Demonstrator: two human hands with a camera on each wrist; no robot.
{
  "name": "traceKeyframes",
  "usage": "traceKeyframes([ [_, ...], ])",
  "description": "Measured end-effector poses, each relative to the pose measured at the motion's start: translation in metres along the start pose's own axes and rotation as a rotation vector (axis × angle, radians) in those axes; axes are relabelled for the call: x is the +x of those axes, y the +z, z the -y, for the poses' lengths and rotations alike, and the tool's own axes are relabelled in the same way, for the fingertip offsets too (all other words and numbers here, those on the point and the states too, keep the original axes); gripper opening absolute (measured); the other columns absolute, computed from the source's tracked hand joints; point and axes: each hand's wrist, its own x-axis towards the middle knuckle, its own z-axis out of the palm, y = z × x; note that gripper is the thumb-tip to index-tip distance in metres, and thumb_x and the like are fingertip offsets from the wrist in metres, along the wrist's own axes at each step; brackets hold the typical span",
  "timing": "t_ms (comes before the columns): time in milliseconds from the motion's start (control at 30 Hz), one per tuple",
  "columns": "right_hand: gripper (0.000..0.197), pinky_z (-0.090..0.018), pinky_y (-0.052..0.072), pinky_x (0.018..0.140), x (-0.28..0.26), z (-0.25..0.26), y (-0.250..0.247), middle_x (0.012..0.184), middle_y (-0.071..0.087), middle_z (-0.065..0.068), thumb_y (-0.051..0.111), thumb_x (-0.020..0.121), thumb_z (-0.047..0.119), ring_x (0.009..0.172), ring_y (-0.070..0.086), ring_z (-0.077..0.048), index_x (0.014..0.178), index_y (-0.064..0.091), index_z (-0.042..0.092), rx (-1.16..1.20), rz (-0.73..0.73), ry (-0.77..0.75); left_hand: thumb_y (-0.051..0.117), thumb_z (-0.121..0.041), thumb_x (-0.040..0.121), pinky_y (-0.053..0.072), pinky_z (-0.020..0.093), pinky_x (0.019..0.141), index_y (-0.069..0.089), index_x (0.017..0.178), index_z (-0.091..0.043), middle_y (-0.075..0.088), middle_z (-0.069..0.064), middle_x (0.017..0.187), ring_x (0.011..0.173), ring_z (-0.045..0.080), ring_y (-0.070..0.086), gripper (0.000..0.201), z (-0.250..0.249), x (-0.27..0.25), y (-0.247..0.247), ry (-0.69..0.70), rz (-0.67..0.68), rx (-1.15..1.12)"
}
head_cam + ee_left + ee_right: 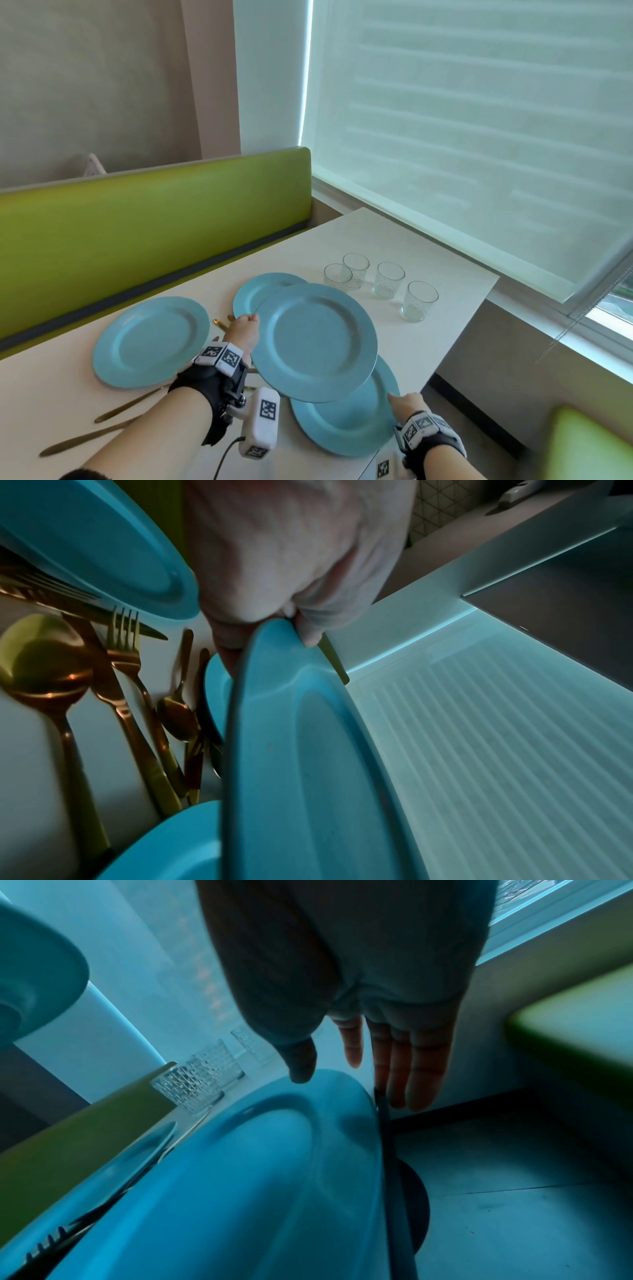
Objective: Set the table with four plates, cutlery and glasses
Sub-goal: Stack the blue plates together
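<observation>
- The left hand pinches the near-left rim of a blue plate and holds it raised and tilted above the worktop; the left wrist view shows thumb and fingers curled over that rim.
- The right hand lies with straight fingers at the right edge of a second blue plate, which sits at the near edge of the worktop, partly under the raised one. In the right wrist view the fingers hang straight beside the rim and the thumb is above the plate, nothing clamped.
- A third plate lies flat to the left, near the green bench.
- A fourth plate lies further back, partly covered by the raised plate.
- Gold cutlery lies on the worktop between the plates and beneath the left forearm; the left wrist view shows spoons, forks and knives close together.
- Four clear glasses stand in a loose group beyond the plates, near the window blind.
</observation>
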Motion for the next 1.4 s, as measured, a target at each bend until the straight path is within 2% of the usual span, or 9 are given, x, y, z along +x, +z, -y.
traceKeyframes([
  [167, 0.054, -0.031, 0.048, 0.089, 0.007, -0.001, 0.000, 0.124, 0.060, -0.018, 0.061, 0.085, 0.028, 0.112, 0.060, -0.029, 0.128, 0.046, 0.000, -0.006, 0.032, 0.032, 0.033, -0.029, 0.100, 0.044, 0.050, 0.102, 0.049, 0.127, -0.002, 0.053, 0.021, 0.130, 0.117, 0.038, 0.053, 0.042, -0.005, -0.007, 0.019, -0.021, -0.007, -0.021],
  [367, 0.039, -0.021, 0.041, 0.076, 0.004, 0.003, -0.003, 0.123, 0.063, -0.009, 0.050, 0.090, 0.027, 0.112, 0.060, -0.022, 0.121, 0.059, 0.006, -0.196, 0.126, -0.033, 0.031, -0.029, 0.101, 0.045, 0.047, 0.101, 0.051, 0.126, -0.001, 0.055, 0.022, 0.126, 0.116, 0.036, 0.054, 0.042, -0.004, -0.012, 0.035, -0.018, -0.022, 0.043],
  [533, 0.041, -0.036, 0.048, 0.099, 0.014, 0.008, -0.009, 0.122, 0.061, -0.016, 0.052, 0.092, 0.023, 0.118, 0.058, -0.030, 0.125, 0.056, 0.000, -0.028, 0.258, -0.114, 0.029, -0.030, 0.101, 0.045, 0.046, 0.101, 0.051, 0.125, 0.002, 0.056, 0.024, 0.125, 0.116, 0.037, 0.054, 0.046, -0.006, -0.010, 0.040, -0.009, -0.021, 0.108],
  [600, 0.033, -0.049, 0.053, 0.090, 0.013, 0.012, -0.017, 0.107, 0.065, -0.022, 0.060, 0.086, 0.021, 0.100, 0.065, -0.037, 0.109, 0.059, -0.004, 0.192, 0.314, -0.089, 0.028, -0.030, 0.101, 0.044, 0.046, 0.102, 0.051, 0.125, 0.003, 0.056, 0.024, 0.126, 0.116, 0.037, 0.054, 0.047, -0.008, -0.011, 0.042, -0.002, -0.020, 0.131],
  [667, 0.020, -0.053, 0.056, 0.076, 0.001, 0.019, -0.030, 0.094, 0.065, -0.026, 0.054, 0.093, 0.015, 0.080, 0.066, -0.036, 0.093, 0.055, -0.004, 0.347, 0.343, -0.096, 0.029, -0.030, 0.101, 0.045, 0.045, 0.101, 0.051, 0.125, 0.002, 0.057, 0.023, 0.125, 0.115, 0.037, 0.055, 0.046, -0.011, -0.012, 0.044, 0.009, -0.022, 0.133],
  [833, 0.020, -0.044, 0.058, 0.065, -0.011, 0.039, -0.066, 0.074, 0.057, -0.014, 0.047, 0.098, 0.014, 0.059, 0.059, -0.025, 0.081, 0.051, 0.004, 0.380, 0.271, -0.226, 0.028, -0.028, 0.102, 0.043, 0.043, 0.102, 0.049, 0.128, 0.001, 0.055, 0.023, 0.127, 0.117, 0.036, 0.053, 0.044, -0.015, -0.008, 0.045, 0.030, -0.040, 0.181],
  [967, 0.020, -0.028, 0.053, 0.041, -0.020, 0.054, -0.085, 0.074, 0.056, -0.012, 0.045, 0.099, 0.017, 0.048, 0.059, -0.021, 0.082, 0.048, 0.008, 0.479, 0.274, -0.273, 0.026, -0.028, 0.103, 0.042, 0.037, 0.101, 0.047, 0.130, 0.002, 0.053, 0.023, 0.130, 0.119, 0.036, 0.051, 0.046, -0.021, -0.008, 0.043, 0.030, -0.060, 0.245],
  [1300, 0.023, -0.033, 0.050, 0.051, -0.047, 0.087, -0.081, 0.077, 0.057, -0.009, 0.037, 0.102, 0.021, 0.061, 0.056, -0.022, 0.085, 0.050, 0.012, 0.671, 0.275, -0.332, 0.027, -0.022, 0.102, 0.038, 0.034, 0.096, 0.048, 0.130, 0.002, 0.053, 0.022, 0.131, 0.120, 0.036, 0.049, 0.043, -0.028, -0.009, 0.035, 0.080, -0.160, 0.198],
  [1400, 0.023, -0.034, 0.049, 0.055, -0.052, 0.094, -0.071, 0.079, 0.057, -0.008, 0.037, 0.102, 0.022, 0.065, 0.056, -0.022, 0.086, 0.050, 0.013, 0.723, 0.284, -0.333, 0.029, -0.024, 0.102, 0.040, 0.035, 0.093, 0.050, 0.127, -0.001, 0.056, 0.022, 0.125, 0.105, 0.034, 0.052, 0.041, -0.026, -0.010, 0.030, 0.095, -0.170, 0.158],
])
